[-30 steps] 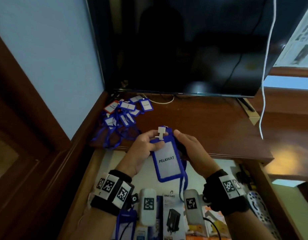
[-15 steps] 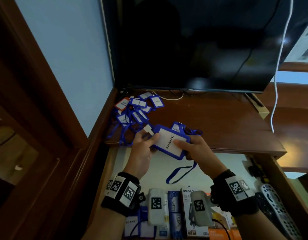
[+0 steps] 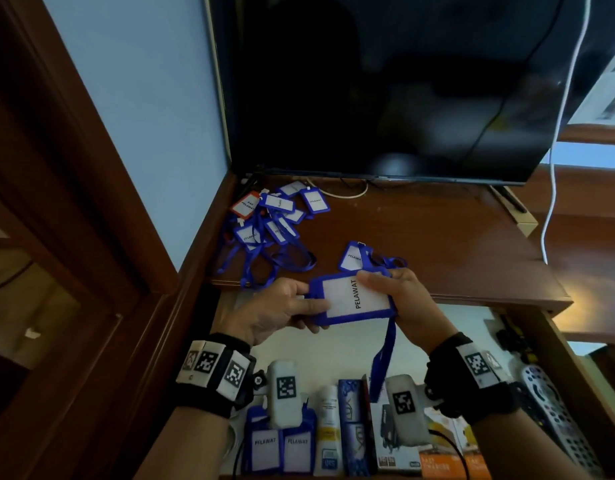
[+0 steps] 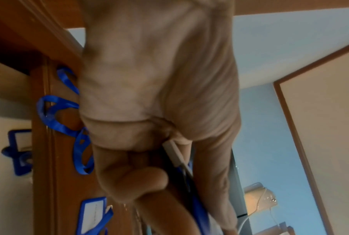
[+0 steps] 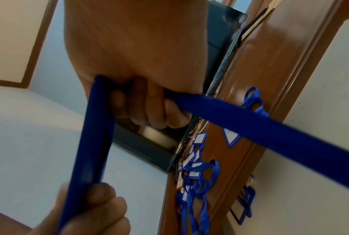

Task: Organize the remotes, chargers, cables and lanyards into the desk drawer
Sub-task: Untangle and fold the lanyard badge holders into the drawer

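Since half a second ago the badge holder [image 3: 351, 301] has dropped lower, over the front of the open drawer [image 3: 333, 344], and its blue strap [image 3: 385, 355] now hangs straight down.

On the left end, the left hand [image 3: 278, 311] pinches the holder's short edge, thumb on top and fingers curled beneath. The right hand [image 3: 403, 299] grips the other end, thumb across the card face, fingers closed behind it with the strap running through them in the right wrist view.

The card reads "PELAWAT". So do two holders [image 3: 281, 448] lying at the drawer's near left; beside them stand boxed chargers [image 3: 385, 441] whose print is too blurred to read, and a grey remote [image 3: 555, 417] lies along the right wall.

A tangled pile of lanyards [image 3: 271, 226] sits at the left rear of the wooden surface [image 3: 455, 254], one more holder [image 3: 354, 256] just behind the hands. Bare wood stretches right of them up to the surface's edge, under the dark television [image 3: 385, 81].
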